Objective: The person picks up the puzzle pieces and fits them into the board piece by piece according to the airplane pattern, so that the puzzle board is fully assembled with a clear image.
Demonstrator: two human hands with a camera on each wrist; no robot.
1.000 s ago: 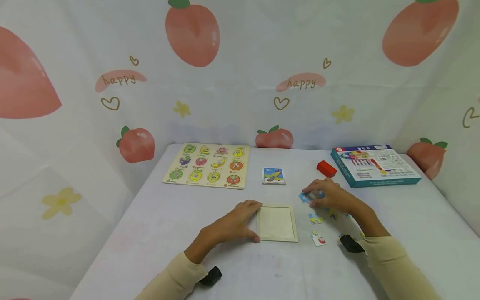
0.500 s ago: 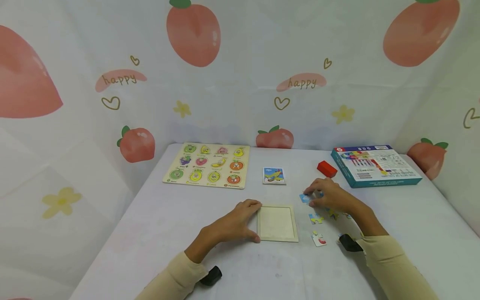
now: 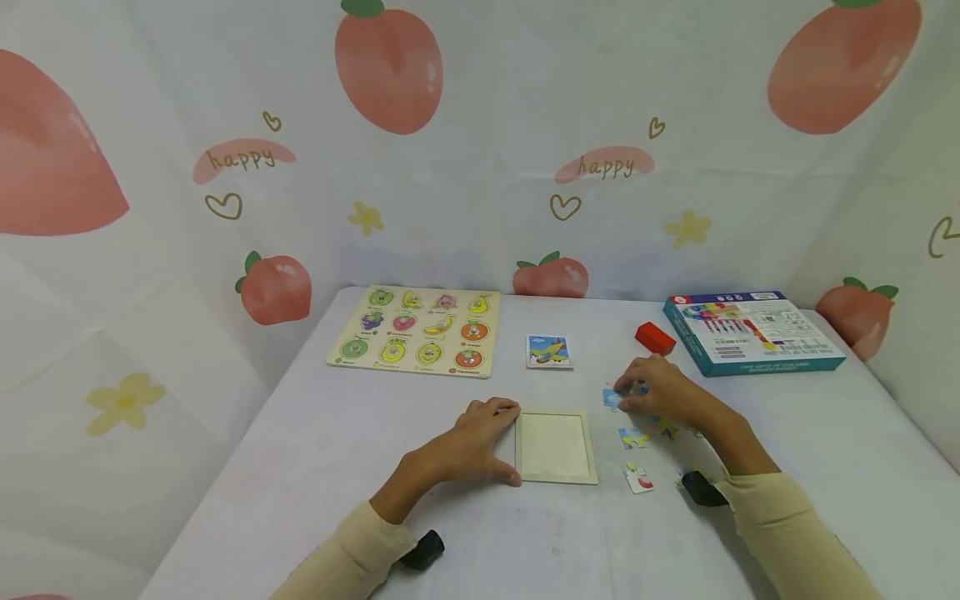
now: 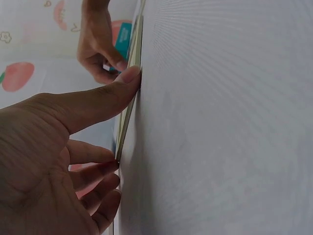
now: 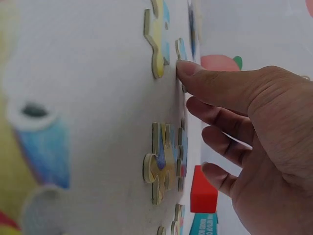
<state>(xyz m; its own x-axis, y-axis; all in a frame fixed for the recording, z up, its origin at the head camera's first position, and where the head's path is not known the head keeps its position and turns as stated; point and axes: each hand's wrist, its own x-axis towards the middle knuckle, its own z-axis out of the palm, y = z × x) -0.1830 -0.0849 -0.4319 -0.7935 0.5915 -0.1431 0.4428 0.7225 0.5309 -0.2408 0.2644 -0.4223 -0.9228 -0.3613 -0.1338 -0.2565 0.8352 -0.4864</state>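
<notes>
Currently, on my head feed, both hands are at work over the white worktop [image 3: 555, 554]. Left hand [image 3: 465, 446]: spread wide along the left side of a pale wooden puzzle tray [image 3: 555, 447], thumb at the near corner, forefinger at the far one. From the left wrist I see the thumb laid against the tray's edge, the other fingers slightly bent and fanned past it. The tray lies flat, its raised rim framing a plain recessed floor.

Right hand [image 3: 663, 390]: nearly closed at the tips, thumb and forefinger pinching the edge of a light-blue jigsaw piece [image 3: 611, 400] to the right of the tray and beyond it. On the right wrist view the thumb tip covers part of that piece; the remaining fingers are loosely curled. How firm the pinch is, I cannot tell.

Loose pieces nearby: a blue-and-yellow jigsaw piece [image 3: 633, 437] just right of the tray, a white-and-red jigsaw piece [image 3: 638, 479] nearer the person, and a yellow jigsaw piece [image 3: 665, 428] beneath the right wrist. Others are partly hidden by the right arm.

Further back, left to right, I log a fruit puzzle board [image 3: 415, 332], a small square airplane picture [image 3: 549, 351], a red block [image 3: 655, 338] and a teal-sided box [image 3: 753, 333]. A peach-print cloth [image 3: 465, 192] hangs behind.
</notes>
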